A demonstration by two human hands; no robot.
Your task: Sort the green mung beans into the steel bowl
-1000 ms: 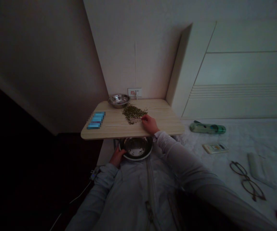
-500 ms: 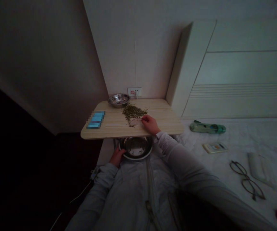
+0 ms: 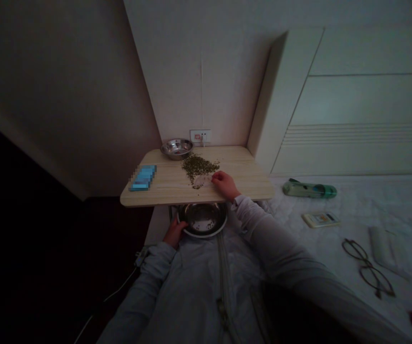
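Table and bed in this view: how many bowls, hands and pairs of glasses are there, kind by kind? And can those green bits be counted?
Metal bowls: 2
Hands: 2
Pairs of glasses: 1
Total: 5
Green bits: too small to count, so left out.

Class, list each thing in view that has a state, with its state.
Green bits: scattered on table
Lower bowl: upright, a few bits inside
Upper bowl: upright
Left hand: gripping lower bowl
Right hand: pinching clear piece
Blue-screened device: lit
White phone: screen lit
Green bottle: lying sideways
Glasses: lying unworn
Wall socket: plug inserted
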